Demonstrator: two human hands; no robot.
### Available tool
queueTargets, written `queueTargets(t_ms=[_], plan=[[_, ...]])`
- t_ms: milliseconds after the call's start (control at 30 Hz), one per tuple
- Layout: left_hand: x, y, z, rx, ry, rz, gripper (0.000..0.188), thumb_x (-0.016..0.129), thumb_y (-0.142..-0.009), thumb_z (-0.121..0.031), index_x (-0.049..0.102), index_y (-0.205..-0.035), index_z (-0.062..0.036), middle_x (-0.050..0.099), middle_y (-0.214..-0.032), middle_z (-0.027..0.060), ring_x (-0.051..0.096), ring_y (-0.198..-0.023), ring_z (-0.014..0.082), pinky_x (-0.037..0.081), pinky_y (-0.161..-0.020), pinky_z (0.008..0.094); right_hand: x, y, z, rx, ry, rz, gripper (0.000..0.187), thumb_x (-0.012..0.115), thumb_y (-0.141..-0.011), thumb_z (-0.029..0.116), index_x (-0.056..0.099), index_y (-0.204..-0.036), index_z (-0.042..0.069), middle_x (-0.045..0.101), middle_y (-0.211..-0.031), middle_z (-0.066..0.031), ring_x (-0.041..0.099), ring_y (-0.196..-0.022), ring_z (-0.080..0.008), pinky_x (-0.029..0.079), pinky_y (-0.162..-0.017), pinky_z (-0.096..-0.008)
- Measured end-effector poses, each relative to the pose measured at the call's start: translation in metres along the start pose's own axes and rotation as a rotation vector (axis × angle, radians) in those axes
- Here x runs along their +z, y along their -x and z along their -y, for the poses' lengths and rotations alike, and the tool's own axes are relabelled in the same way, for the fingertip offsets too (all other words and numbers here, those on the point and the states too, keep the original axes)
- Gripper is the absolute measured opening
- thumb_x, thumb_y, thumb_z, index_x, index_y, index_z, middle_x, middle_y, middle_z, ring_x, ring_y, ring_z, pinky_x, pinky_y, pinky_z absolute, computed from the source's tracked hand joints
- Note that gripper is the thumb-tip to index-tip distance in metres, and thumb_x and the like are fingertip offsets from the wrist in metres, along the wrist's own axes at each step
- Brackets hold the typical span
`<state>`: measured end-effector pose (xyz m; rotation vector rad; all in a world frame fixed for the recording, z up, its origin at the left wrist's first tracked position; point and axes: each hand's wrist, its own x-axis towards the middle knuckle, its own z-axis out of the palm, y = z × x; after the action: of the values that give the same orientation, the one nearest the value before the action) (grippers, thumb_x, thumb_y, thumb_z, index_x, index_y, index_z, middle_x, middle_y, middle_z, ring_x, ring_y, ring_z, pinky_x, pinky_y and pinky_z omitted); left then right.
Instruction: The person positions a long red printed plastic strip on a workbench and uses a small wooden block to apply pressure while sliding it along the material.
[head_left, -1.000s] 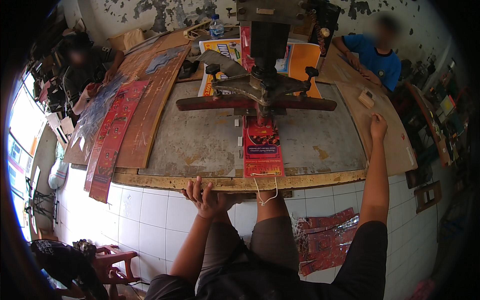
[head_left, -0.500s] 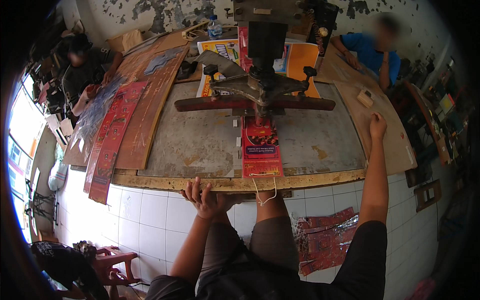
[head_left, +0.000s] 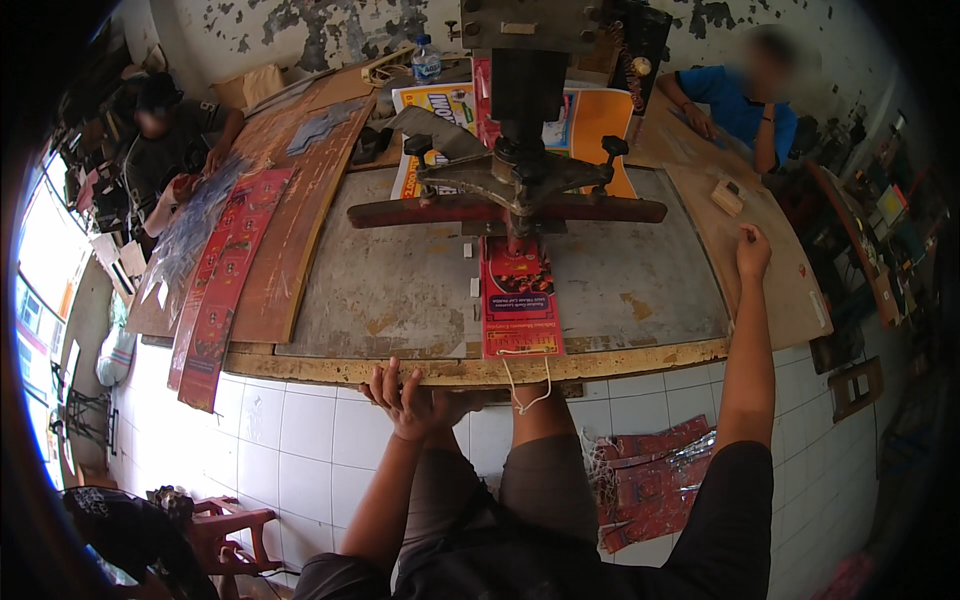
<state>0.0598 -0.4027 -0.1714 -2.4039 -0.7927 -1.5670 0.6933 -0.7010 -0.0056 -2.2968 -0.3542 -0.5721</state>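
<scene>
My left hand point(head_left: 402, 400) rests against the wooden front edge of the table point(head_left: 320, 368), fingers apart and pointing up over the edge, with nothing in them. On the right, my right hand point(head_left: 753, 252) lies at the brown board point(head_left: 775, 270) with its fingers curled closed; whatever may be inside them is hidden. Between the hands, a red printed plastic bag point(head_left: 518, 295) with white cord at its near end lies flat on the grey metal table top point(head_left: 390, 270). Its far part passes under the dark metal press point(head_left: 515, 185), which has a long red-brown crossbar.
Long red printed strips point(head_left: 225, 280) and clear plastic point(head_left: 190, 225) lie on boards at the left. A small wooden block point(head_left: 729, 197) sits right. Two people point(head_left: 740, 110) point(head_left: 165, 150) sit across the table. Red bags point(head_left: 655, 480) lie on the tiled floor near a red stool point(head_left: 235, 530).
</scene>
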Motion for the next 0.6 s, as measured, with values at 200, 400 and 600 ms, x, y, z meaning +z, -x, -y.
queueTargets(t_ms=[200, 400, 600], plan=[[-0.001, -0.001, 0.002, 0.009, -0.001, -0.008, 0.058, 0.073, -0.092, -0.039, 0.047, -0.14, -0.0191, 0.043, -0.159, 0.0178, 0.029, -0.153, 0.0455, 0.013, -0.125, 0.0681, -0.001, 0.007, 0.011, 0.038, -0.035, 0.01, 0.02, 0.064, -0.105, 0.017, 0.077, -0.115, 0.006, 0.077, -0.117, -0.0132, 0.071, -0.112, -0.0283, 0.054, -0.1, -0.0394], [0.001, -0.003, -0.001, 0.014, 0.012, -0.01, 0.059, 0.073, -0.092, -0.038, 0.046, -0.141, -0.0185, 0.043, -0.159, 0.0186, 0.03, -0.152, 0.0468, 0.014, -0.124, 0.0688, -0.003, 0.0, -0.001, -0.024, -0.033, 0.005, 0.02, 0.064, -0.105, 0.016, 0.077, -0.116, 0.005, 0.076, -0.12, -0.0138, 0.071, -0.116, -0.0294, 0.053, -0.102, -0.0403], [0.005, -0.001, 0.002, 0.002, 0.034, -0.075, 0.059, 0.075, -0.086, -0.039, 0.055, -0.139, -0.0222, 0.05, -0.156, 0.0139, 0.035, -0.15, 0.0409, 0.013, -0.127, 0.0631, 0.002, 0.0, -0.003, -0.064, -0.028, -0.028, 0.019, 0.065, -0.104, 0.016, 0.077, -0.113, 0.006, 0.077, -0.114, -0.0135, 0.072, -0.109, -0.0284, 0.054, -0.098, -0.0384]])
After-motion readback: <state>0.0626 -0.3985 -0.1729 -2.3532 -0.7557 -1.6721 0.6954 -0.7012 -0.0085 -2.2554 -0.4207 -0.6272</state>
